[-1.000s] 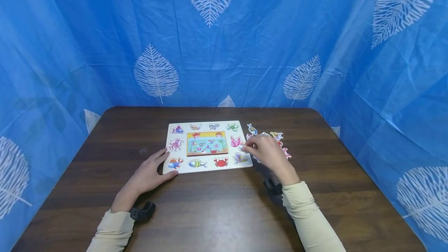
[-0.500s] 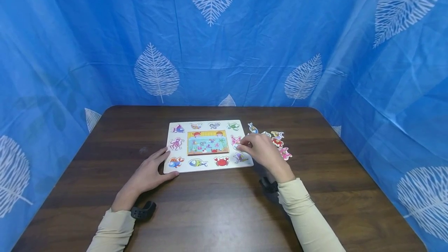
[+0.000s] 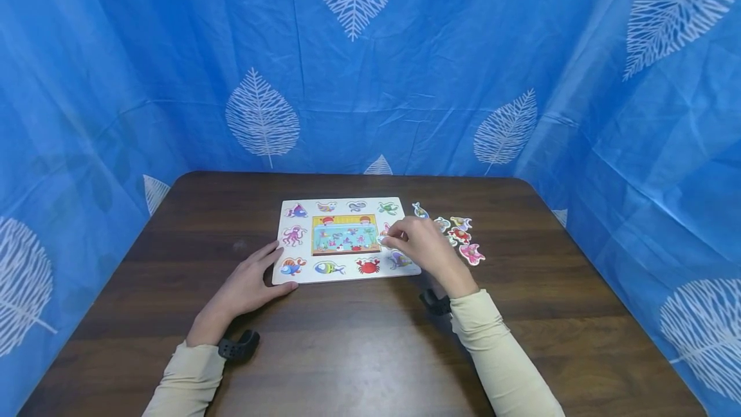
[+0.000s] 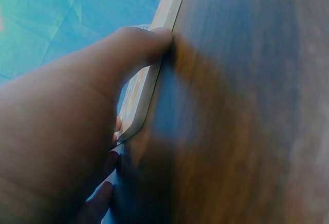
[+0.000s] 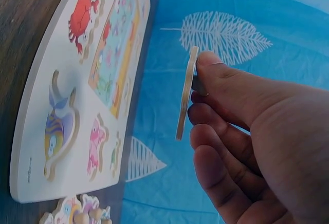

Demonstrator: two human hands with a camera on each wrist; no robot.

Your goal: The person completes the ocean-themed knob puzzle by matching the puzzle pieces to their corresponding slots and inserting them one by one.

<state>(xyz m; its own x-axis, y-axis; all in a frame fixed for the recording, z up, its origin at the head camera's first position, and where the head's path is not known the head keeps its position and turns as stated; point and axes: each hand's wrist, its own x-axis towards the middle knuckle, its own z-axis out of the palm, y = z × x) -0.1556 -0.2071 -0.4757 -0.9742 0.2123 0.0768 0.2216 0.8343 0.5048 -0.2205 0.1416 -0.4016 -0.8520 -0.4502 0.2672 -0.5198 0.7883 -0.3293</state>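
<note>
A white puzzle board [image 3: 347, 277] with sea-animal cutouts and a fish-tank picture lies on the table. My left hand [image 3: 250, 280] rests at its near left corner, thumb [image 4: 149, 47] against the front edge and fairly straight fingers along the left side. My right hand [image 3: 427, 246] is over the board's right part, pinching a thin wooden puzzle piece [image 5: 186, 98] by its knob between thumb and fingertips. Seen edge-on in the right wrist view, the piece is tilted and apart from the board; its printed face is hidden there.
Loose puzzle pieces lie in a group right of the board, among them a pink one [image 3: 472, 254], a red one [image 3: 460, 235] and a fish [image 3: 420, 210]. Blue curtain [image 3: 405, 82] with white leaves surrounds the back and sides of the brown table [image 3: 347, 352].
My right hand has moved left with the puzzle piece, from the board's right edge farther over the board, uncovering more loose pieces. My left hand has stayed at the board's corner.
</note>
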